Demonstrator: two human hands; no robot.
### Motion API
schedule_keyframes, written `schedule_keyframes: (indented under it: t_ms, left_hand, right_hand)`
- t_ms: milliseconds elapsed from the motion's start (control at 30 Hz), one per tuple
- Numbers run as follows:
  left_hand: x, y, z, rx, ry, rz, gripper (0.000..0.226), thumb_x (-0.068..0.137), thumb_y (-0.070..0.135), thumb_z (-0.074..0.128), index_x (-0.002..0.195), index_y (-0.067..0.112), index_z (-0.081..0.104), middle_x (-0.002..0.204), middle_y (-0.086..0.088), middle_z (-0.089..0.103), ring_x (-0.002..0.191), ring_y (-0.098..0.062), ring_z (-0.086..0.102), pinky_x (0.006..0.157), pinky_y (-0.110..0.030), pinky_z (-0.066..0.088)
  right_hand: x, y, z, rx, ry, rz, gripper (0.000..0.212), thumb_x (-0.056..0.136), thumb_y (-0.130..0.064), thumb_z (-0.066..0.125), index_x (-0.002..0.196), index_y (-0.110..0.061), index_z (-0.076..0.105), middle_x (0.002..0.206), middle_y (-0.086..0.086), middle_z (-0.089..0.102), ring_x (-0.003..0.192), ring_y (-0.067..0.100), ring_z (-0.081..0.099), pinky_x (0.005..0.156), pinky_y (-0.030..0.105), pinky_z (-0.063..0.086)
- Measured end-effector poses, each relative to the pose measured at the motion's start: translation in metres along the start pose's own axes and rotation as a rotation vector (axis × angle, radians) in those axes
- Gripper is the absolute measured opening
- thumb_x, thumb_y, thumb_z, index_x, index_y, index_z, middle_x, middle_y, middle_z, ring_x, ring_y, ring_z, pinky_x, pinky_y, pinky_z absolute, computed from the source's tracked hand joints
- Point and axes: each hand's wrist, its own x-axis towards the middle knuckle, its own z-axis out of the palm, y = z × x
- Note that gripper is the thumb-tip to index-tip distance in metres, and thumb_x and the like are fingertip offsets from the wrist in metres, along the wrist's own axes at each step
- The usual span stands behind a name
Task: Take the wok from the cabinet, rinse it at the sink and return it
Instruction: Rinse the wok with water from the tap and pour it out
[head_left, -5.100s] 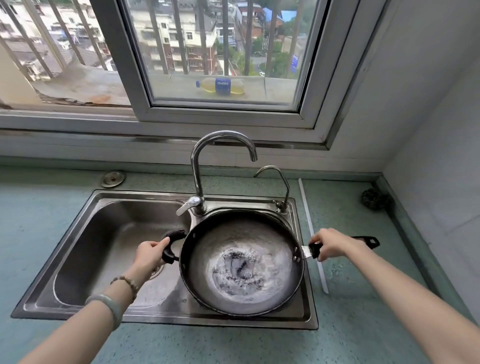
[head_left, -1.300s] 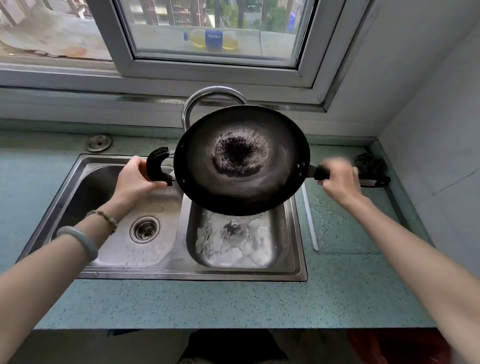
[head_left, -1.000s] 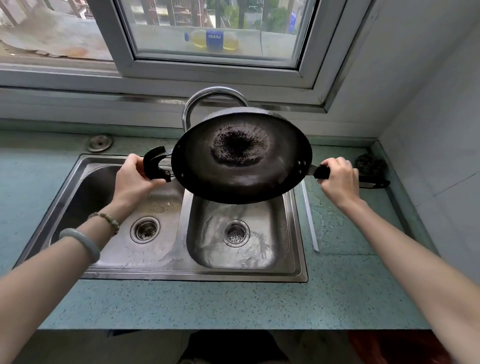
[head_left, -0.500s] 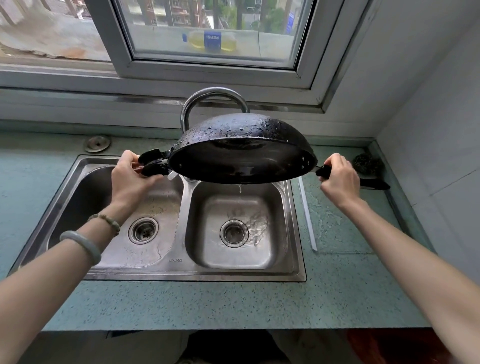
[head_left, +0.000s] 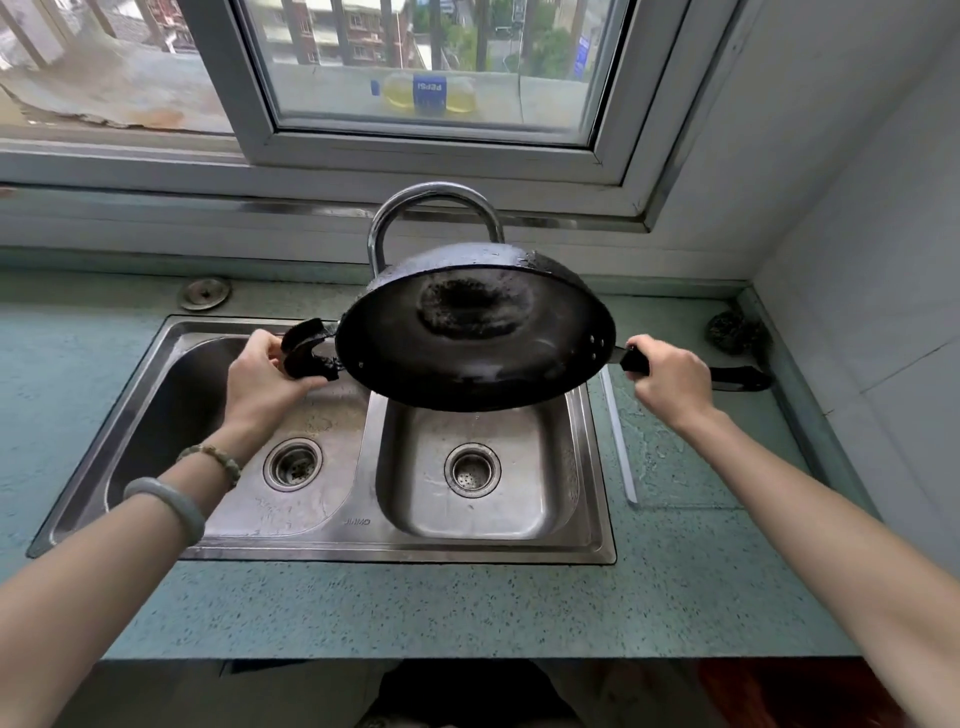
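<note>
I hold a black wok in the air above the right basin of the steel double sink. Its open side is tilted toward me, and a rough dark patch shows in the middle of the inside. My left hand grips the short loop handle on the wok's left side. My right hand grips the long straight handle, whose black end sticks out to the right. The wok's wet outer rim hides the foot of the curved tap behind it.
A teal speckled counter surrounds the sink. A dark scouring ball lies in the back right corner by the white wall. A round metal cap sits behind the left basin. A window with a bottle outside runs along the back.
Five seconds ago the wok lay in the sink holding water. It was lifted, tipped almost upside down so water ran into the right basin, and now it is tilted back toward me.
</note>
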Motion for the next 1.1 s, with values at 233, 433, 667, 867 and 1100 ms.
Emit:
schedule_keyframes:
  t_ms: [233,433,667,867,1100]
  left_hand:
    - [0.013,0.015,-0.014,-0.079,0.025,0.031,0.050,0.057,0.021,0.087,0.081,0.026,0.043,0.081,0.004,0.060,0.075,-0.012,0.060,0.061,-0.018,0.045]
    - [-0.007,0.003,-0.013,0.002,0.007,0.004,0.050,0.055,0.019,0.089,0.079,0.017,0.046,0.073,0.007,0.057,0.066,-0.005,0.053,0.053,-0.011,0.043]
    - [-0.010,0.007,-0.013,0.041,-0.009,-0.013,0.052,0.054,0.024,0.090,0.080,0.015,0.046,0.073,0.001,0.057,0.066,-0.015,0.052,0.054,-0.021,0.040]
    - [0.012,0.034,-0.034,-0.093,0.087,0.088,0.053,0.054,0.020,0.089,0.070,0.030,0.039,0.071,0.009,0.054,0.063,-0.003,0.050,0.052,-0.008,0.039]
    - [-0.038,-0.008,-0.006,0.123,-0.092,-0.045,0.052,0.053,0.019,0.091,0.075,0.013,0.043,0.073,-0.007,0.060,0.074,-0.031,0.060,0.060,-0.036,0.043]
  right_hand:
    - [0.019,-0.003,-0.022,0.042,0.140,-0.024,0.032,0.073,-0.005,0.070,0.103,-0.012,0.065,0.089,0.014,0.071,0.079,0.037,0.064,0.068,0.035,0.043]
    - [-0.004,-0.004,-0.010,0.031,0.075,-0.008,0.029,0.075,-0.006,0.067,0.103,-0.013,0.064,0.089,0.014,0.070,0.080,0.036,0.063,0.072,0.036,0.044]
    - [0.002,-0.006,-0.026,-0.021,0.121,-0.049,0.030,0.073,-0.004,0.067,0.102,-0.011,0.066,0.087,0.014,0.071,0.079,0.035,0.064,0.071,0.035,0.043]
    - [0.019,-0.009,-0.049,0.018,0.285,-0.049,0.028,0.069,-0.009,0.076,0.094,-0.011,0.064,0.082,0.014,0.070,0.074,0.037,0.064,0.069,0.038,0.045]
    - [-0.032,0.002,0.002,-0.025,-0.023,0.007,0.028,0.078,-0.008,0.065,0.105,-0.012,0.064,0.091,0.011,0.071,0.086,0.031,0.064,0.078,0.036,0.043]
